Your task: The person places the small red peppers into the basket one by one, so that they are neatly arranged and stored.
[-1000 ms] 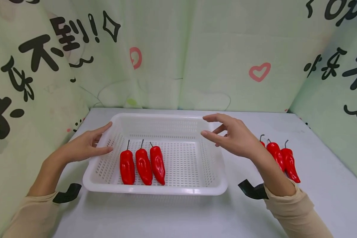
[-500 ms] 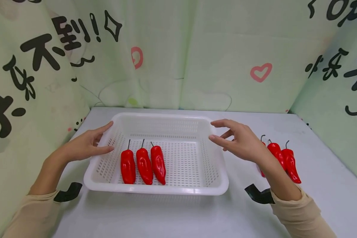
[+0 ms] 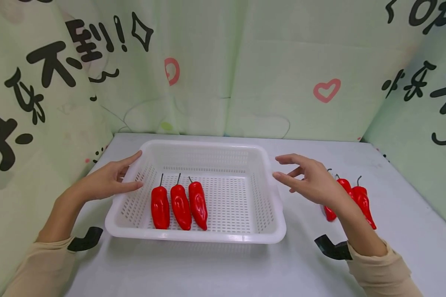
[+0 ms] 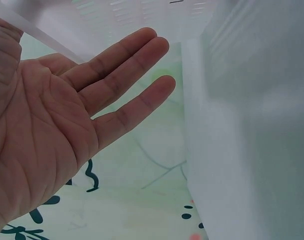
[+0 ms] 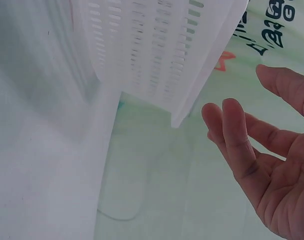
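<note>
A white perforated plastic basket (image 3: 223, 237) stands on the table. Three red peppers, a left one (image 3: 160, 207), a middle one (image 3: 181, 207) and a right one (image 3: 198, 205), lie side by side in its left half, stems pointing away. My left hand (image 3: 105, 179) rests on the basket's left rim with thumb and index finger over it. In the left wrist view, the other fingers (image 4: 124, 52) extend straight outside the wall below the rim. My right hand (image 3: 308, 178) hovers just right of the basket, thumb and fingers apart, holding nothing. It partly covers more red peppers (image 3: 362, 202).
The light table (image 3: 223, 272) supports everything. Several red peppers lie together on its right side, some hidden by my right forearm. Pale green printed curtains (image 3: 275, 62) enclose the back and both sides. A black strap (image 3: 333, 247) sits at my right cuff.
My right hand has moved rightward and slightly nearer, from above the basket's right rim to outside it, uncovering the rim. My left hand has stayed at the left rim. The peppers have not moved.
</note>
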{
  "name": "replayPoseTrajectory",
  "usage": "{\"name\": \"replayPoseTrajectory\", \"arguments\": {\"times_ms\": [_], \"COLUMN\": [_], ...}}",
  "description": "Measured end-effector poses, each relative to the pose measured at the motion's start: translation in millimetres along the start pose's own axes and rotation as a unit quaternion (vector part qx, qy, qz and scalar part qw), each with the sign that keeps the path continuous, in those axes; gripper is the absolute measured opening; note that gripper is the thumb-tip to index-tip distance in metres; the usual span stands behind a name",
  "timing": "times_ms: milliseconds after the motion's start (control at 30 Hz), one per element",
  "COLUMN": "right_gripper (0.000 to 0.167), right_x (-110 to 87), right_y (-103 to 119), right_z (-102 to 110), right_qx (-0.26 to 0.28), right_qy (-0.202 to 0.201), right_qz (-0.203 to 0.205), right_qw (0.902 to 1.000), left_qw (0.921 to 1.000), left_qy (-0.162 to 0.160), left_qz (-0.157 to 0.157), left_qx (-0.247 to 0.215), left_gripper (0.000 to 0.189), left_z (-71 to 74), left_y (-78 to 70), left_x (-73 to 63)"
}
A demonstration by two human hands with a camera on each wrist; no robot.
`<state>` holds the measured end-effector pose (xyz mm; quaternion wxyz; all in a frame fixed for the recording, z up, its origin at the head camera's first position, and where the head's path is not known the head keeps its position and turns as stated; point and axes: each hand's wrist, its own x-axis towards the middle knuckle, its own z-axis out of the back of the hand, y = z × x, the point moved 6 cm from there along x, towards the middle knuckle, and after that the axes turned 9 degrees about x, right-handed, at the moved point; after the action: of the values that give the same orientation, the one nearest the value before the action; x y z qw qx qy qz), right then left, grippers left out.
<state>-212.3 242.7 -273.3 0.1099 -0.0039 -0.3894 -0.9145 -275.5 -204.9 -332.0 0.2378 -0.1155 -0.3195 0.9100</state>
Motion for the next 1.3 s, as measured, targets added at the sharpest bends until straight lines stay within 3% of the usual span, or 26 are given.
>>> {"name": "replayPoseTrajectory", "arguments": {"times_ms": [400,733,967,1300], "right_gripper": [0.062,0.063,0.067,0.065], "right_x": [-10.0,-15.5,-19.7,-24.7], "right_y": [-20,-33,-47,-63], "right_z": [13,24,34,47], "right_qx": [-0.009,-0.018,-0.053,-0.074], "right_qy": [-0.005,-0.011,-0.013,-0.014], "right_qz": [-0.033,-0.031,-0.061,-0.067], "right_qw": [0.9994,0.9993,0.9966,0.9949], "left_qw": [0.9999,0.9998,0.9998,0.9998], "left_qy": [0.001,0.003,0.004,0.002], "left_qz": [-0.012,-0.019,-0.02,-0.018], "left_qx": [-0.001,-0.006,-0.005,-0.003], "left_gripper": [0.094,0.093,0.093,0.092], "left_z": [-2.3,-1.5,-0.8,-0.3], "left_y": [-1.5,-2.2,-2.5,-3.2], "left_x": [0.7,1.2,1.4,-0.4]}}
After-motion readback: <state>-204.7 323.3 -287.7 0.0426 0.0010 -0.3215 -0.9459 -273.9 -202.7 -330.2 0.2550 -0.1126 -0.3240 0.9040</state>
